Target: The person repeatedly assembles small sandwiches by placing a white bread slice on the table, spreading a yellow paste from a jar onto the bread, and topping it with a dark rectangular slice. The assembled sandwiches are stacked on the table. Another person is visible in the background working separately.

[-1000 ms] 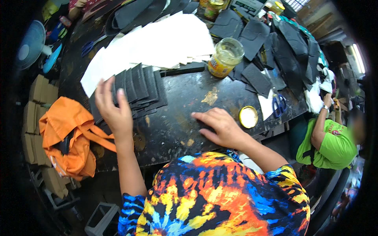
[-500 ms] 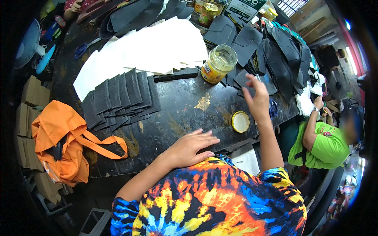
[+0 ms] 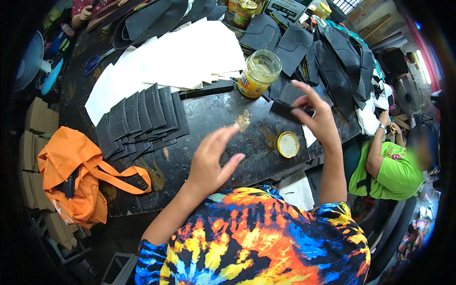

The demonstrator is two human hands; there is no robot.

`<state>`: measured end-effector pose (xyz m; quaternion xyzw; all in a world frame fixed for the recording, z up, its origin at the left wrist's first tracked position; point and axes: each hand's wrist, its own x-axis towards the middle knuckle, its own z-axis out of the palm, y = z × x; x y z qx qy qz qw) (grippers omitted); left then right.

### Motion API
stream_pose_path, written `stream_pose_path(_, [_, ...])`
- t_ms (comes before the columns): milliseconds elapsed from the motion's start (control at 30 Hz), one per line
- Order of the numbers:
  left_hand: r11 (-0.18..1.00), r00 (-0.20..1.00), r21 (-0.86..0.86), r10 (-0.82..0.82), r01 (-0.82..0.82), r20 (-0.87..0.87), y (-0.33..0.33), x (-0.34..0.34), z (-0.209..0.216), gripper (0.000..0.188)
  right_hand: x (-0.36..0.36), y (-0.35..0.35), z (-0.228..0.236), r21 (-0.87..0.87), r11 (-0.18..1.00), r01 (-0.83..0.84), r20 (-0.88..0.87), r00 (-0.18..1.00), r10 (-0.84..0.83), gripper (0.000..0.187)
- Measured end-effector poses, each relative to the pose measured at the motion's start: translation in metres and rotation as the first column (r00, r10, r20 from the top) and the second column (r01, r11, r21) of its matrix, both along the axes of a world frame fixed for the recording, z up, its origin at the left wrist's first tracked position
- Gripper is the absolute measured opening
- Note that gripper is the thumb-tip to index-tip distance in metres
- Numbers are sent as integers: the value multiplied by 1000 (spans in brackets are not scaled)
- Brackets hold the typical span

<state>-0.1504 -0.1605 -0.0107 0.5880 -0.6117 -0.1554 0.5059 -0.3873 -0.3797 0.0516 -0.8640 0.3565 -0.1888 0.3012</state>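
My left hand [image 3: 209,161] hovers over the dark tabletop near its front edge, fingers stretched out and thumb apart, holding nothing. My right hand [image 3: 319,116] is raised at the right, with thumb and fingers closed on a small black piece [image 3: 283,111], blurred by motion. Just below it lies a round gold-rimmed lid [image 3: 288,144], pale inside up. An uncovered glass jar [image 3: 259,73] with a yellow label stands beyond the piece. Overlapping black rectangular pieces [image 3: 142,118] form a stack left of my left hand.
Large white sheets [image 3: 175,59] fan out behind the stack. Black cut pieces [image 3: 335,61] pile up at the back right. An orange bag [image 3: 73,175] sits at the left, blue-handled scissors [image 3: 92,64] behind. A co-worker in a green shirt [image 3: 387,171] sits at the right.
My left hand has lifted off the front edge and moved forward, thumb spreading. My right hand now has the black piece; before, it was empty. A white corner now shows near the lid.
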Motion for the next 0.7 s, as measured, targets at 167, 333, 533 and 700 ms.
stream_pose_path(167, [972,881,196,-20,127,-472,-32,0,8,79,50,31,27,13,945,-326,59,944,324,83])
stream_pose_path(333, [938,897,320,253,-136,-362,-34,28,-14,61,87,-33,47,-620,746,-243,-254,962,102,77])
stream_pose_path(533, [954,982,253,181,-163,-50,-20,44,-31,24,120,-56,37,-454,751,-479,-637,764,102,98])
stream_pose_path(700, [926,988,343,150,-156,46,-19,39,-26,30,104,-49,49,-751,639,-168,-86,984,157,45])
